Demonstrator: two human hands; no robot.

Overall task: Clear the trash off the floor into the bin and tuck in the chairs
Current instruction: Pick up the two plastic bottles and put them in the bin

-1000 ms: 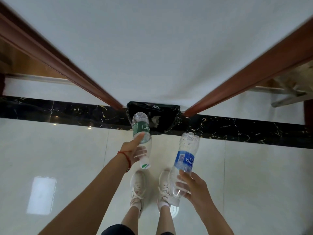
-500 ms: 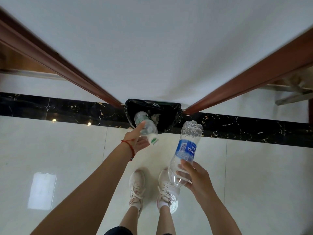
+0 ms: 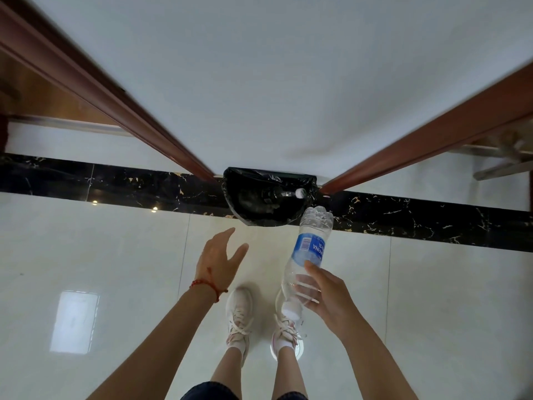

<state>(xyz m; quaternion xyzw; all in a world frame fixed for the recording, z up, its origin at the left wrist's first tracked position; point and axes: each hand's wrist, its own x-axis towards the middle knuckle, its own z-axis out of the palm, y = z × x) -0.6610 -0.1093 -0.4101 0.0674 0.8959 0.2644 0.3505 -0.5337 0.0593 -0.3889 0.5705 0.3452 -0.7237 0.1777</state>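
Gripping the neck end of a clear plastic water bottle (image 3: 308, 255), the right hand (image 3: 326, 298) held it base-up and tilted, with its crumpled bottom just short of the black-lined bin (image 3: 245, 183) ahead of the knuckles. Fingers wrapped the narrow shoulder above the white cap, which pointed back toward the person's shoes (image 3: 239, 319). The blue label sat just beyond the fingertips, toward the bin.

The left hand (image 3: 219, 262) was spread and empty, palm down, fingers loose, hanging a little short of the bin's near rim and well to the left of the bottle. Inside the bin, past both hands, another bottle (image 3: 281, 194) lay on its side, its white cap toward the right wall.

The held bottle looked empty, so it was probably very light and would fly or bounce easily if tossed. Its thin walls were dented, suggesting it would buckle under a hard squeeze; the stiffer neck and shoulder were the sensible place to hold. The smooth plastic could slip, and a light bottle might glance off the bin liner, so carrying it over the opening before letting go seemed safer.
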